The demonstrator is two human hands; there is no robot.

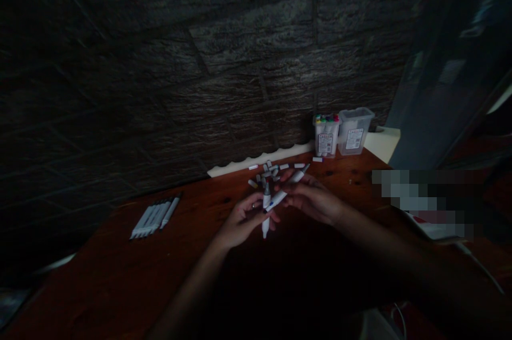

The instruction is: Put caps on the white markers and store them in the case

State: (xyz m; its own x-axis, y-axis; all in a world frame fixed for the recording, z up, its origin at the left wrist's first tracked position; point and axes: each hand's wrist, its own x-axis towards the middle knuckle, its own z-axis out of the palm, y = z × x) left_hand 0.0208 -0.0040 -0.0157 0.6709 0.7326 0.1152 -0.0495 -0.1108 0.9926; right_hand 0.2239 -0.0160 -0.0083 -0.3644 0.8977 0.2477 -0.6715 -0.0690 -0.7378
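Wall (256,89) fills the view ahead of me, dim and brick-patterned, and below it runs my bench (200,239), reddish wood. At its back, right of my hands, two tubs stand side by side: the see-through tub (355,136), whose contents I cannot make out, and, just left of it, the full tub (326,140), with coloured ends showing at its top. My right hand (314,202) is the nearer to both. Well off to the left lies a row of pens (151,218), side by side, long axes running away from me and a little right; my left hand (240,220) is nearer to those.

Both hands are closed around pens, above the bench and close together. My left fingers hold the upright pen (265,228), its grey end up or toward the wall. My right fingers pinch the slanted pen (279,199), which rises rightward, its blue-marked lower end meeting the upright pen in view; whether they touch, I cannot tell. Just beyond my fingers, toward the wall, lie scattered short white caps (284,167), closer to my right hand.
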